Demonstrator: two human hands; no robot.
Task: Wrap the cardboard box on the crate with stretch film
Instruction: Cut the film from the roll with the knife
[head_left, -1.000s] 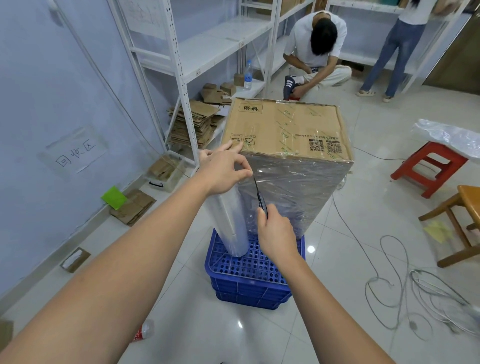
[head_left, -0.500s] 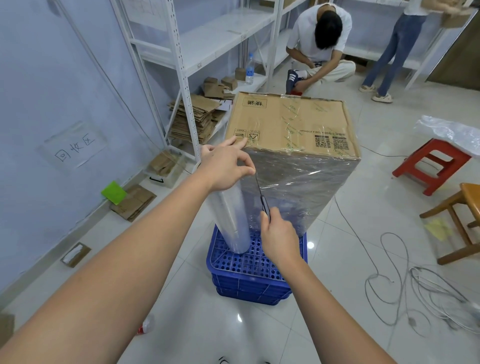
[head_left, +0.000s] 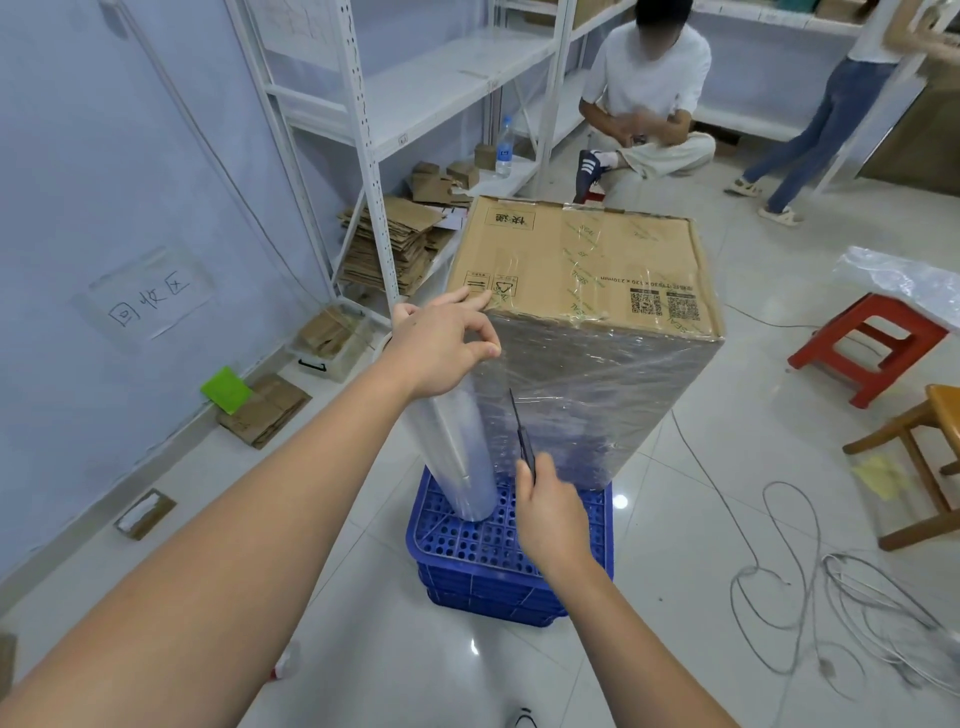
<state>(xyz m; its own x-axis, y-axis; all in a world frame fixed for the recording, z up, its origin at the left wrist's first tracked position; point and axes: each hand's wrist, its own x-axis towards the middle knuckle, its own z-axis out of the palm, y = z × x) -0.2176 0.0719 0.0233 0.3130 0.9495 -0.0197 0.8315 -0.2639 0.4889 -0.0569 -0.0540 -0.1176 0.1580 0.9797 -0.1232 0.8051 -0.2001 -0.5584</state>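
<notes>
1. Head view: the cardboard box (head_left: 582, 260) is seen standing on the blue crate (head_left: 483, 551), its sides covered in stretch film.
2. Left of the box, the stretch film roll (head_left: 460, 452) is stood upright on the crate, touching the box's near corner.
3. The roll's top is gripped by the left hand (head_left: 441, 345), thumb and forefinger pinched at the film.
4. Just below the box's near face, a dark blade (head_left: 522, 436) is held by the right hand (head_left: 550, 512), fingers curled round it.
5. Right of the box, a red stool (head_left: 867, 345) is noted.
</notes>
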